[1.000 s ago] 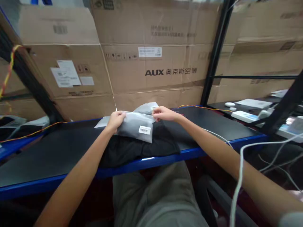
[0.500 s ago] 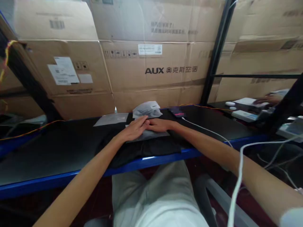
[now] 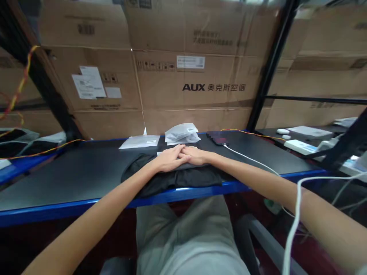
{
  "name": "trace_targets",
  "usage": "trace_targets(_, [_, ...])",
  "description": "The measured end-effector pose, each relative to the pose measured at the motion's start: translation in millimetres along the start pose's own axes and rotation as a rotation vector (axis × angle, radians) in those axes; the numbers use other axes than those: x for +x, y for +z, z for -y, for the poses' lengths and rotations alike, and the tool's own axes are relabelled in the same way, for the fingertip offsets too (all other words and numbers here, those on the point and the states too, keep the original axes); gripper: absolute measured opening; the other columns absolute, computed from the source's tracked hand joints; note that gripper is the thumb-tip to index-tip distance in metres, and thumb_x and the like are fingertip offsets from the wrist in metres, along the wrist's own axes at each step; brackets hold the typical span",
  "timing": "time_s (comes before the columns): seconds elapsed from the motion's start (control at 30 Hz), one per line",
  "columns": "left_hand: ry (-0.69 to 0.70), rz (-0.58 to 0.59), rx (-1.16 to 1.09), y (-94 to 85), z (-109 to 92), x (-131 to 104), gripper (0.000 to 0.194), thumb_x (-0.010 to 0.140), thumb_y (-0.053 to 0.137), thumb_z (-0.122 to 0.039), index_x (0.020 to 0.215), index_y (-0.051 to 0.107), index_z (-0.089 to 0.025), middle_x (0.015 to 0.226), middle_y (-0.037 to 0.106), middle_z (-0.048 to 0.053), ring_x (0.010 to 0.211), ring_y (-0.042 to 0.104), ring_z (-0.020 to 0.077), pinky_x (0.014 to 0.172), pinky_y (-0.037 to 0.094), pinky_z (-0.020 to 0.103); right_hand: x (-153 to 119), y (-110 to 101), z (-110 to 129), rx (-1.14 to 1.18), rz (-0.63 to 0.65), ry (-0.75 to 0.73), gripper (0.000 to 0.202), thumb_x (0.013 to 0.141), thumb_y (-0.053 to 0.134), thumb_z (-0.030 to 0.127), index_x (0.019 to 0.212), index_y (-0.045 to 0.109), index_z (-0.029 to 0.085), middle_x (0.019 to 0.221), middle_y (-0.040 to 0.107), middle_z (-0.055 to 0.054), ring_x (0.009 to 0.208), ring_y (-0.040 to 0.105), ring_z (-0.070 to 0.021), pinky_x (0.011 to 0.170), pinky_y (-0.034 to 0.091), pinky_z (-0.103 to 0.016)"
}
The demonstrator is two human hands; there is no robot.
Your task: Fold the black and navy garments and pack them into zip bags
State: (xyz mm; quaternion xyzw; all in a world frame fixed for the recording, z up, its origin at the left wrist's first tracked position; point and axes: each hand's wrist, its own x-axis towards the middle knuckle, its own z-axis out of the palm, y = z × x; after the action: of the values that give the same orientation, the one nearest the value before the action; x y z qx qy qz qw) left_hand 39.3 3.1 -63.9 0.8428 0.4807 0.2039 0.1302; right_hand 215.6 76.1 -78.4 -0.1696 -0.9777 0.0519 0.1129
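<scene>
Nearest, the black-topped, blue-edged table (image 3: 69,173) carries a soft black cloth (image 3: 172,179). Over it, the left hand (image 3: 170,158) and right hand (image 3: 195,156) overlap, laid flat on a mostly hidden pale plastic packet (image 3: 159,153). Pressing seems under way, unfinished; its flatness cannot be told. Beyond, a flat frosted packet (image 3: 140,142) lies already smooth beside bulkier frosted packaging (image 3: 182,133), before brown cardboard (image 3: 160,88).

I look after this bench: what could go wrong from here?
The black cloth reaches the blue front edge, so a careless pull might slide it off. The right forearm appears close to the white cable leading to the phone; a sideways sweep could tug both. The stacked packets sit just beyond the left hand and right hand; a nudge might topple them.
</scene>
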Motion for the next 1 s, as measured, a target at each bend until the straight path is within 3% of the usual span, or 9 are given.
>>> trace_targets(0.3, [0.014,0.021,0.02,1.3,-1.2,-3.1,0.085,0.089,0.04,-0.069,0.151,0.034,-0.012,0.156,0.039,0.018,0.142,0.039,0.0336,0.116,0.027,0.042,-0.5,-2.2,6.4,0.029,0.057,0.034,0.035,0.099,0.044,0.033,0.127,0.061,0.02,0.143,0.053,-0.017,0.131,0.049,-0.0329,0.105,0.041,-0.057])
trace_targets(0.43, [0.016,-0.049,-0.109,0.8,6.2,-3.1,0.078,0.09,0.043,-0.067,0.15,0.037,-0.018,0.154,0.044,0.014,0.14,0.043,0.0308,0.115,0.03,0.04,0.8,-9.5,7.2,0.157,-0.043,0.088,0.04,0.099,0.044,0.036,0.129,0.059,0.014,0.139,0.058,-0.018,0.126,0.055,-0.0308,0.104,0.043,-0.05])
trace_targets(0.53, [-0.062,-0.156,-0.253,-2.2,16.7,1.3,0.07,0.094,0.033,-0.066,0.143,0.045,-0.018,0.148,0.051,0.013,0.136,0.048,0.0285,0.113,0.034,0.039,-1.3,-22.7,12.0,0.288,-0.135,0.056,0.046,0.098,0.048,0.042,0.132,0.058,0.012,0.138,0.059,-0.017,0.127,0.055,-0.0288,0.108,0.041,-0.045])
trace_targets(0.63, [-0.139,-0.238,-0.299,-5.3,29.2,7.4,0.066,0.095,0.026,-0.066,0.128,0.058,-0.018,0.137,0.061,0.012,0.127,0.055,0.0288,0.109,0.038,0.039,-5.4,-34.2,19.4,0.316,-0.067,0.006,0.066,0.082,0.069,0.05,0.138,0.054,0.018,0.142,0.057,-0.013,0.131,0.052,-0.0286,0.112,0.037,-0.042])
trace_targets(0.73, [-0.148,-0.245,-0.286,-7.9,38.6,12.3,0.067,0.094,0.026,-0.068,0.114,0.064,-0.017,0.125,0.067,0.013,0.119,0.059,0.0292,0.106,0.04,0.039,-7.4,-37.9,23.7,0.251,0.001,-0.037,0.081,0.066,0.083,0.046,0.136,0.057,0.016,0.143,0.056,-0.014,0.132,0.051,-0.0306,0.113,0.036,-0.041])
trace_targets(0.87, [-0.191,-0.285,-0.39,-15.1,41.8,17.0,0.069,0.092,0.025,-0.071,0.095,0.068,-0.017,0.108,0.072,0.012,0.108,0.064,0.0284,0.1,0.044,0.039,-7.5,-40.4,21.5,0.292,-0.095,-0.005,0.05,0.078,0.073,0.038,0.122,0.068,0.015,0.123,0.069,-0.011,0.114,0.062,-0.0267,0.096,0.047,-0.036])
trace_targets(1.0, [-0.293,-0.429,-0.739,-27.5,42.6,19.3,0.072,0.088,0.026,-0.077,0.089,0.065,-0.017,0.097,0.073,0.012,0.095,0.067,0.0253,0.086,0.05,0.036,-10.2,-51.5,13.7,0.324,-0.324,0.063,0.034,0.086,0.062,0.038,0.104,0.074,0.012,0.098,0.075,-0.009,0.089,0.066,-0.0208,0.075,0.048,-0.028])
